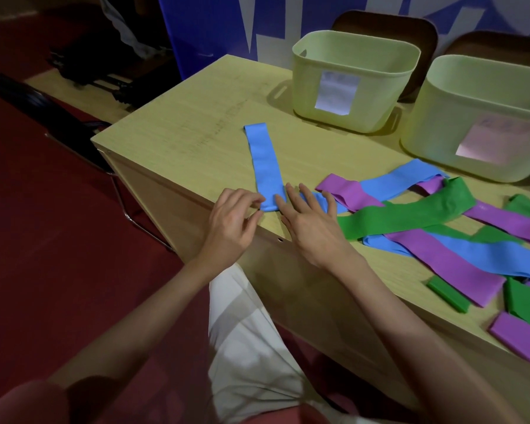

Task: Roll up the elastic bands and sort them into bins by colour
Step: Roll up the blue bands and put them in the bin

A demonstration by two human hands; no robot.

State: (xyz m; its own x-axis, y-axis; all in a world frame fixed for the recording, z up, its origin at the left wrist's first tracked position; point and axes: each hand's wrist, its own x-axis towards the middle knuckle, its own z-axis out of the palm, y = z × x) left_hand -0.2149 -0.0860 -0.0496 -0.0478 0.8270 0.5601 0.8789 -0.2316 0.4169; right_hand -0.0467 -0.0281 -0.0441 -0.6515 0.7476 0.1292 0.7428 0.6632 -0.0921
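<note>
From the head camera, a flat blue elastic band lies stretched out on the pale wooden surface, its near end at the front edge. The left hand pinches that end's left corner between thumb and curled fingertips. The right hand lies with straight, spread fingers pressing the band's right corner flat; its grip is not closed round anything.

To the right, a tangled heap of loose blue, purple and green elastic bands overlaps on the surface and runs off the right edge.

Behind stand two pale green plastic bins: the left bin carries a white paper label, the right bin, partly cut off, a pinkish label. Any writing on either label is too blurred to read. White shapes on the blue backdrop are cut off and illegible. The bins' interiors are mostly hidden.
</note>
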